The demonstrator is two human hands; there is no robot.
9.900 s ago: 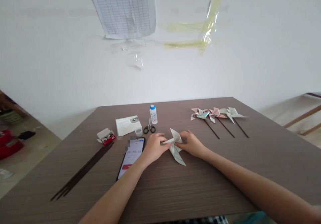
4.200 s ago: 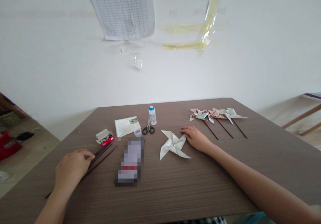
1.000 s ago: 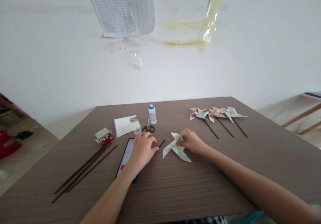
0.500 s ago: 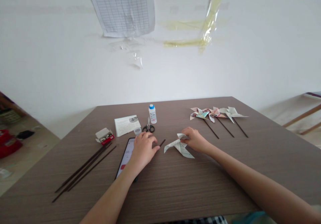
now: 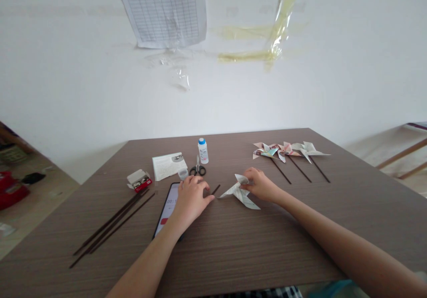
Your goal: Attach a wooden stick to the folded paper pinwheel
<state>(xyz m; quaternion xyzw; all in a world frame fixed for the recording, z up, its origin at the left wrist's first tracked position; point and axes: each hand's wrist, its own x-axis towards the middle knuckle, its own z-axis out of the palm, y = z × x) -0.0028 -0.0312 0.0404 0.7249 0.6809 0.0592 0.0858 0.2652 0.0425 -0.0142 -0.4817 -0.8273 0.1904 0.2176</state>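
Observation:
My left hand [image 5: 192, 198] has curled fingers over a dark thin stick [image 5: 216, 190]. The stick's tip shows between thumb and forefinger, while the rest is hidden under the hand. To the right, my right hand [image 5: 258, 184] pinches one blade of a pale printed paper pinwheel [image 5: 240, 195], which has no stick visible on it. The pinwheel's left point lies close to the stick's tip. A phone [image 5: 168, 209] with a timer on its screen lies partly beneath my left hand and forearm.
Several dark sticks [image 5: 110, 224] lie at the left, near an open small red-and-white box [image 5: 139, 181]. Behind are a paper stack [image 5: 168, 165], a small clear cup [image 5: 183, 174], scissors [image 5: 198, 169] and a blue-capped bottle [image 5: 203, 152]. Three stick-mounted pinwheels [image 5: 287, 151] lie back right.
The paper pinwheel has tilted slightly in my right hand, which has shifted a little to the right. My left hand and the stick have hardly moved.

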